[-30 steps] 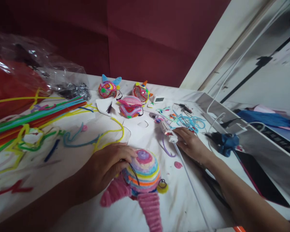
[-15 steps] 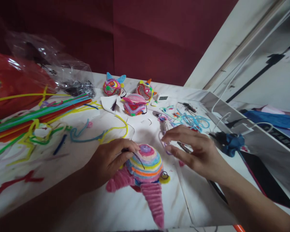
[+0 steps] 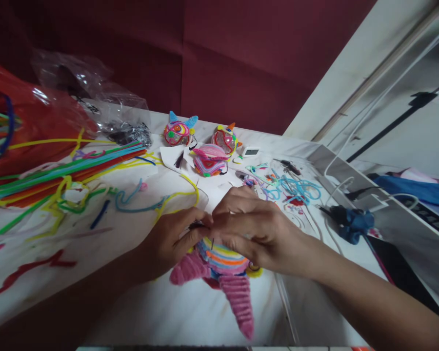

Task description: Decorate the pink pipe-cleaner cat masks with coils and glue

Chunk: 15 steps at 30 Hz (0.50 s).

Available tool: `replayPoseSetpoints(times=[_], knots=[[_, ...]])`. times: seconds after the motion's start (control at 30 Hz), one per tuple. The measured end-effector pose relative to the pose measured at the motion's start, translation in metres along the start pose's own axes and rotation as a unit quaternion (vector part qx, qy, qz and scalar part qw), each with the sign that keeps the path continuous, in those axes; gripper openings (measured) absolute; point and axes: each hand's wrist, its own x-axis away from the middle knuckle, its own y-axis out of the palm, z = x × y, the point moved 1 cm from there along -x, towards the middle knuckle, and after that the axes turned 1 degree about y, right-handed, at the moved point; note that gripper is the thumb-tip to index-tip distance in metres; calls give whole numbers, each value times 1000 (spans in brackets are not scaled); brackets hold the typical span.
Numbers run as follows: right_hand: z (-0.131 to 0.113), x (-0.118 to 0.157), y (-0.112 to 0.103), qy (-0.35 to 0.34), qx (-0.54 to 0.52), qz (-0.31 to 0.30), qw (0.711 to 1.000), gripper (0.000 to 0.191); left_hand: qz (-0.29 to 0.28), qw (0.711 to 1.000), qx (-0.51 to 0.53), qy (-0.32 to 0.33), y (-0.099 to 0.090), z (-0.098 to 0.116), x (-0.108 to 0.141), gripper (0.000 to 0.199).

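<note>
A round striped craft piece [image 3: 227, 258] with two pink cone-shaped parts [image 3: 237, 302] lies on the white marbled table, partly covered by both hands. Over its upper left side, my left hand [image 3: 185, 234] pinches a thin dark cord [image 3: 197, 224]. My right hand [image 3: 249, 226] is closed above the piece, its fingertips meeting those of my left hand. Part of the thin cord shows below the fingertips; whether the right fingers grip it is hidden.
Colourful pipe cleaners [image 3: 69, 165] spread across the left. Three decorated balls, one pink-striped [image 3: 209, 160], stand at the back. Tangled blue strands [image 3: 298, 187] lie right of centre, a dark blue cloth item [image 3: 354, 224] and a black tablet [image 3: 402, 273] farther right.
My right hand has moved left from beside the striped piece onto it, and its fingers have closed at my left fingertips. The view has shifted slightly.
</note>
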Motion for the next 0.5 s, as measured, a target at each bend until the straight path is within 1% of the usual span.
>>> replayPoseSetpoints(times=[0.07,0.13,0.2,0.27,0.37,0.43,0.5], knots=[[2,-1,0,50,-53,26,997,10,-1,1000,-7,-3,0,-2,1,22],[6,-1,-2,118,-132,69,982,6,-4,1000,-14,-3,0,-3,2,20],[11,-1,-6,187,-213,124,951,4,3,1000,-18,6,-1,-4,3,20],[17,1,-12,240,-276,183,913,6,7,1000,-17,12,-1,-6,3,20],[28,5,-22,280,-332,248,866,15,1,1000,-8,19,-2,-7,3,20],[37,8,-29,297,-344,274,847,24,-7,1000,-1,23,-2,-6,2,19],[47,10,-34,312,-350,283,837,32,-12,1000,1,22,-2,-6,2,19]])
